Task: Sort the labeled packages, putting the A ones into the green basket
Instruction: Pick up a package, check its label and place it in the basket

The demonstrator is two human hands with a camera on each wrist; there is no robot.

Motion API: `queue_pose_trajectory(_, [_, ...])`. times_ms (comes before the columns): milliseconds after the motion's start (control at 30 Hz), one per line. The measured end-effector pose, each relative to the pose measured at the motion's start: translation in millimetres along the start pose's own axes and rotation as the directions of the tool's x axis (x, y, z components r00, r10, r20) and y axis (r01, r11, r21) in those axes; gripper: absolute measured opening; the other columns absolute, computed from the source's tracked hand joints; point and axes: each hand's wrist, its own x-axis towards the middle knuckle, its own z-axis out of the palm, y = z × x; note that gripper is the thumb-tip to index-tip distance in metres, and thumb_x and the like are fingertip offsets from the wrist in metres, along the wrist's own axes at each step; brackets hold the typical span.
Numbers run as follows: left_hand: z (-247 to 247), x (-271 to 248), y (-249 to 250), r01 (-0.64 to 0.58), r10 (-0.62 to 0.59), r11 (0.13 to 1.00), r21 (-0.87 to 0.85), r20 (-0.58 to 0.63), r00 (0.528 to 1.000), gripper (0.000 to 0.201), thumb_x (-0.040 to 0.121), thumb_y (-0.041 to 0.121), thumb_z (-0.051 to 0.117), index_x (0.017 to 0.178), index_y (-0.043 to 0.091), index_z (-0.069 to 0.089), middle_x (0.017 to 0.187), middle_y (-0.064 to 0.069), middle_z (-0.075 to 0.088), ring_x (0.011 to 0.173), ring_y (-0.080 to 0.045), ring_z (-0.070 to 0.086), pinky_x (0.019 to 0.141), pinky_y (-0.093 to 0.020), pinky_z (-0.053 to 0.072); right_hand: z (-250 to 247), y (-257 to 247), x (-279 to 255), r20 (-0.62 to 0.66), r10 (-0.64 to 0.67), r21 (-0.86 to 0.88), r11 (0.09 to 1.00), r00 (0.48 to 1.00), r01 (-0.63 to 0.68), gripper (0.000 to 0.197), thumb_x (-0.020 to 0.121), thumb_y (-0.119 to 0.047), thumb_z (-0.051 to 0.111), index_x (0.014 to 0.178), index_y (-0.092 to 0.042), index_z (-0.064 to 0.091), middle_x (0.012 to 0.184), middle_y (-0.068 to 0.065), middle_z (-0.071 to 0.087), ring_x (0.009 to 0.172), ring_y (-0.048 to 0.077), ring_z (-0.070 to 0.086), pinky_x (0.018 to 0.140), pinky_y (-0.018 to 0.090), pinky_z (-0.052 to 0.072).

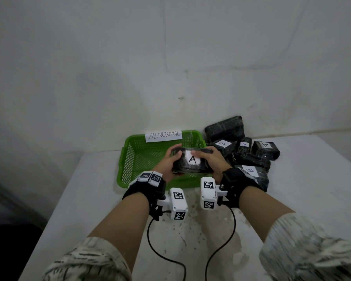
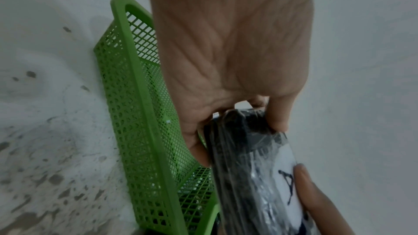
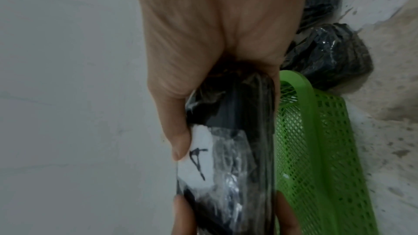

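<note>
A black plastic-wrapped package with a white "A" label [image 1: 192,160] hangs above the green mesh basket [image 1: 130,157]. My left hand [image 1: 171,161] grips its left end and my right hand [image 1: 209,159] grips its right end. The left wrist view shows my left hand [image 2: 226,60] with fingers curled round the package [image 2: 248,176], the basket [image 2: 140,131] beside it. In the right wrist view my right hand [image 3: 214,42] holds the package [image 3: 237,149], thumb on the label, over the basket [image 3: 316,131]. No package shows on the visible basket floor.
A pile of black wrapped packages [image 1: 249,155] lies right of the basket, with labels B [image 1: 223,143], A [image 1: 264,144] and B [image 1: 250,170]. A paper sign reading ABNORMAL [image 1: 163,136] is on the basket's far rim. White walls stand close behind the white table [image 1: 89,199].
</note>
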Motion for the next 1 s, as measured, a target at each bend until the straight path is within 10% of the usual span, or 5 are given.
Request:
queue_pose_trajectory(233, [14.6,10.5,-6.7,-0.128,0.129,0.991,0.034,-0.043,0.991,0.038,0.097,0.014,0.045,0.134,0.026,0.042,0.132,-0.014,0.051,0.088,-0.025,0.06,0.067,-0.033,0.054,-15.2,-0.3,-3.5,0.098,0.031,-0.067,0.997,0.995,-0.024,0.076,0.052,-0.022,0.093,0.115,-0.002,0.055,0.106,0.02,0.067,0.089,0.035,0.067,0.067,0.04,0.057])
queue_pose_trajectory(367, [21.7,14.8,-16.2,-0.127,0.112,0.987,-0.103,-0.146,0.983,0.053,0.091,0.007,0.055,0.139,0.017,0.034,0.139,-0.017,0.044,0.109,-0.033,0.054,0.08,-0.042,0.05,-18.5,-2.0,-2.3,0.049,-0.032,-0.016,0.999,0.998,0.033,0.044,0.063,-0.013,0.086,0.101,-0.005,0.064,0.097,0.017,0.07,0.084,0.032,0.068,0.078,0.043,0.057])
queue_pose_trajectory(500, [25.7,15.0,-17.4,-0.133,0.122,0.99,-0.044,-0.198,0.973,0.056,0.087,0.002,0.058,0.137,0.008,0.032,0.137,-0.019,0.043,0.112,-0.035,0.053,0.087,-0.042,0.049,-21.2,5.4,2.2,0.002,-0.022,-0.022,1.0,1.0,0.022,0.091,0.041,-0.043,0.094,0.114,-0.003,0.057,0.11,0.017,0.068,0.096,0.032,0.068,0.081,0.044,0.057])
queue_pose_trajectory(633, [19.8,17.3,-13.8,-0.16,0.153,0.987,-0.006,-0.24,0.959,0.049,0.085,0.003,0.062,0.129,0.008,0.041,0.127,-0.017,0.052,0.095,-0.026,0.058,0.074,-0.032,0.052,-30.6,1.3,-2.3,0.081,0.096,-0.077,0.993,0.992,-0.09,0.04,0.071,-0.031,0.082,0.094,-0.012,0.055,0.097,0.01,0.065,0.09,0.027,0.063,0.085,0.044,0.052])
queue_pose_trajectory(1000, [23.3,10.7,-15.4,-0.121,0.12,0.993,0.011,-0.235,0.964,0.042,0.086,0.013,0.063,0.121,0.008,0.042,0.122,-0.021,0.057,0.096,-0.033,0.062,0.079,-0.045,0.055,-11.5,4.1,-12.5,0.217,0.163,-0.12,0.983,0.962,-0.14,0.036,0.087,-0.026,0.065,0.122,-0.017,0.058,0.121,0.01,0.065,0.11,0.03,0.062,0.089,0.047,0.052])
